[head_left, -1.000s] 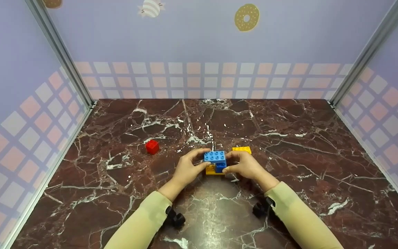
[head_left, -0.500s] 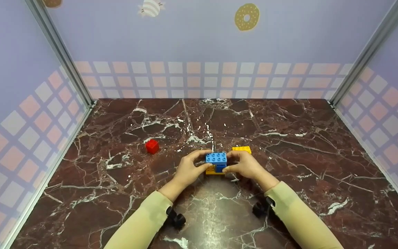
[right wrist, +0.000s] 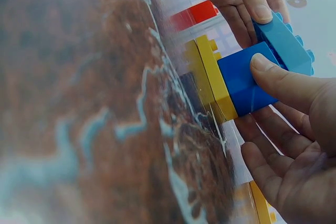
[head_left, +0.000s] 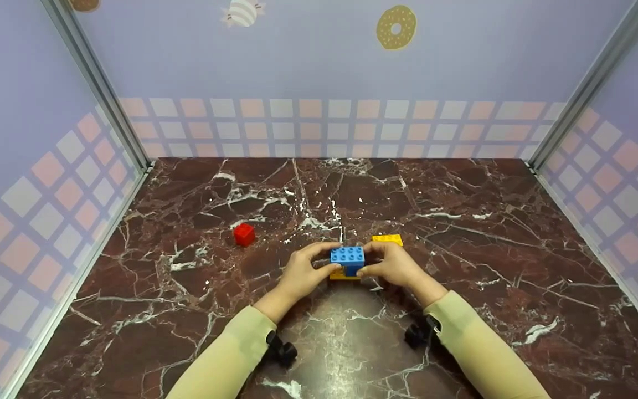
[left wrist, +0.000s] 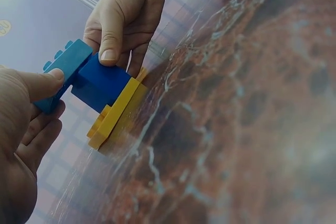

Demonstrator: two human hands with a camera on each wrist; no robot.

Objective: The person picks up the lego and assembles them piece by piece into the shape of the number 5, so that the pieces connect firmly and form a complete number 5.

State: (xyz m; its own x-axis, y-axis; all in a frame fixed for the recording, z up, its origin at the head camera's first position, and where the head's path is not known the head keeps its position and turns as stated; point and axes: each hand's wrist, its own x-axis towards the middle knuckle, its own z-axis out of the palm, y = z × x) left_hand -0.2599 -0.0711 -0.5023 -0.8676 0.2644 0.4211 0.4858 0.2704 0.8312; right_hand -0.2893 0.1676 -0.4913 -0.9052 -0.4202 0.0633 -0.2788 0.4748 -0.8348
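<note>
A light blue studded brick (head_left: 346,255) is pinched at its left end by my left hand (head_left: 303,270), thumb on the near side. It lies over a dark blue brick (right wrist: 244,77), slightly tilted, with a narrow wedge of gap showing between them in the right wrist view. My right hand (head_left: 398,267) grips the dark blue brick between thumb and fingers. That brick stands on one end of a flat yellow brick (left wrist: 118,114) on the table, whose free studs show at the other end. From the head view the light blue brick hides most of the stack.
On the dark red marbled table (head_left: 463,233), a red brick (head_left: 244,235) sits to the left. Just behind my right hand lies another yellow brick (head_left: 387,240), partly covered by the fingers. Patterned panels (head_left: 319,127) wall in the back and both sides.
The light blue brick has shifted slightly right and lower, now covering the top of the dark blue brick. My left hand moved along with it; my right hand stayed in place.
</note>
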